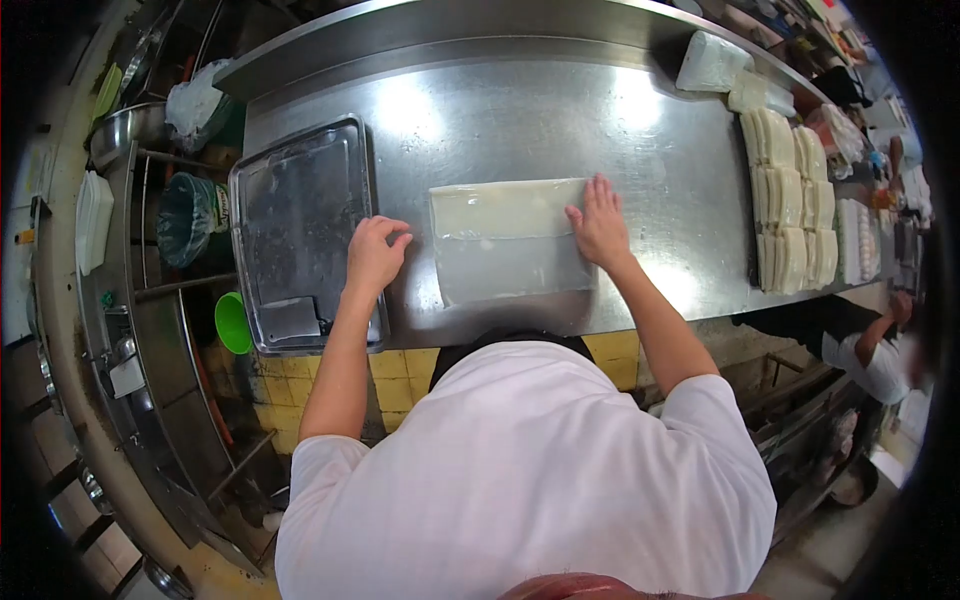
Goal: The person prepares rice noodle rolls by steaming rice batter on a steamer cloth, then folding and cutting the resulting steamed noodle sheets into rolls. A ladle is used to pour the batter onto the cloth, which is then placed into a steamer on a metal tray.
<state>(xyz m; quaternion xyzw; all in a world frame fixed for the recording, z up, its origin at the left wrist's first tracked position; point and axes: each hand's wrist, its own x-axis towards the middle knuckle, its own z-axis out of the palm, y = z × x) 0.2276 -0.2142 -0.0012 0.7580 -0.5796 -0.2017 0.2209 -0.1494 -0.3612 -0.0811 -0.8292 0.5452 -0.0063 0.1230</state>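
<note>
A clear plastic sheet [515, 268] lies flat on the steel counter in front of me, with a pale, flat dough-like slab [505, 208] under or inside its far half. My right hand [602, 225] rests on the right edge of the plastic and slab, fingers stretched out and thumb apart. Over the right rim of a dark baking tray [300, 215] is my left hand [375, 255], its fingers bent and a small gap showing between thumb and fingertips. Nothing is visible in it, and it is apart from the plastic. A flat scraper [290, 318] lies in the tray's near corner.
Rows of stacked pale flat packets [790, 205] stand at the counter's right end, with plastic-wrapped bundles [713, 62] behind them. A raised steel ledge [480, 28] bounds the far side. A green bowl [233, 322] is at lower left. Another person [875, 350] is at far right.
</note>
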